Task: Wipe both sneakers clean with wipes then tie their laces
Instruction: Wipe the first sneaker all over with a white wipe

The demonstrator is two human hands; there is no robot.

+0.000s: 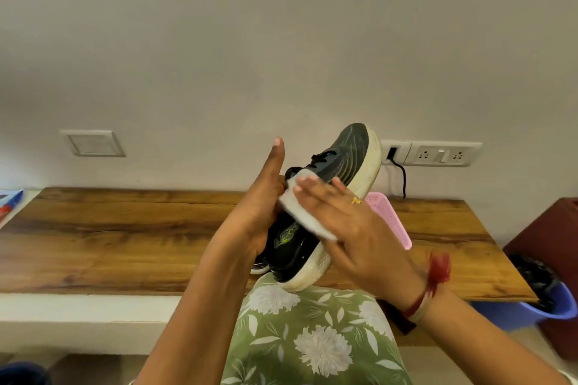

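Head view. Wooden counter [125, 228] against a plain pale wall, with a blank switch plate [92, 143] far to the left of the hands and a socket panel [438, 153] with a black cable [402, 176] to their right. Both hands are raised above the counter's near edge. The sneaker [344, 159], dark upper on a thick off-white sole, is held between them in the air, toe tilted up and away, heel down towards the person's green floral garment [312, 337]. The left hand [259, 209] grips the shoe from its left side, thumb straight up, fingers hidden behind it. The right hand [353, 222], fingers straight and together, presses a folded white wipe [300, 212] flat against the upper near the collar. A pink basket [391, 219] lies just behind the right hand; a blue bin [556, 306] sits well to its right. Judged stage: wiping of one sneaker is under way, on the upper; the sole looks discoloured. Black laces [322, 158] show above the wipe; whether they are tied cannot be told. A small dark-and-white shape [259, 266] below the left hand may be the second shoe; too little shows. Lacing appears to remain.
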